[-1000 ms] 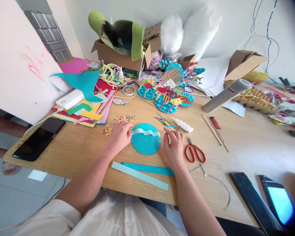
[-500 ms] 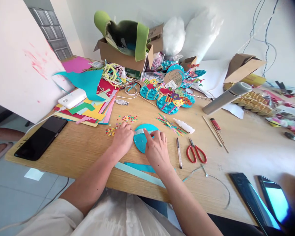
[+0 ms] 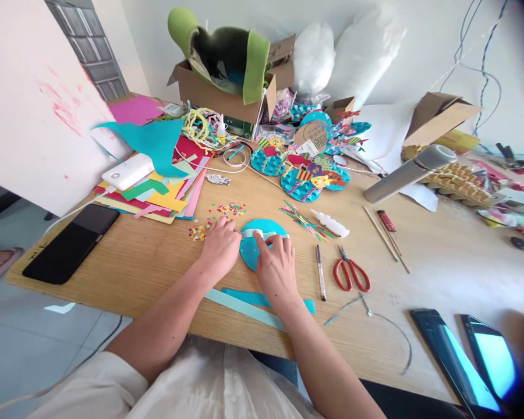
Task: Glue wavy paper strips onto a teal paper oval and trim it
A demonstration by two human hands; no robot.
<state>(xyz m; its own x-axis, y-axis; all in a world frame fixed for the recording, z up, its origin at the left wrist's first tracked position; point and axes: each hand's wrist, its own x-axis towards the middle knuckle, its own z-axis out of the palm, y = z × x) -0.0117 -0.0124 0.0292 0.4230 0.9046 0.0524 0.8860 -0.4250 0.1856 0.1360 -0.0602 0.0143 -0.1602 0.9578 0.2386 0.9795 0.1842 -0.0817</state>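
Observation:
A round blue disc [image 3: 250, 256] lies on the table, with a pale blue paper strip [image 3: 268, 235] running across it in raised waves. My left hand [image 3: 220, 247] rests at the disc's left edge, fingers curled, its thumb at the strip's left end. My right hand [image 3: 277, 262] bends over the disc; its index finger presses the strip down and the other fingers curl around the strip's right part. The right fingertips are partly hidden. Close to my forearms lie a longer pale blue strip [image 3: 244, 309] and a darker blue strip [image 3: 247, 297].
Confetti pieces [image 3: 231, 208] lie beyond my left hand. Thin coloured strips [image 3: 303, 220], a white glue bottle [image 3: 330, 223], a pen [image 3: 320, 272] and red-handled scissors [image 3: 351, 274] lie to the right. A phone [image 3: 72, 244] and coloured paper [image 3: 174, 201] are at left; decorated blue discs [image 3: 299, 189] stand behind.
The strip now rises in clearer waves on the disc. My right index finger has shifted slightly along it, and the view has moved a little. My left hand stays at the disc's edge.

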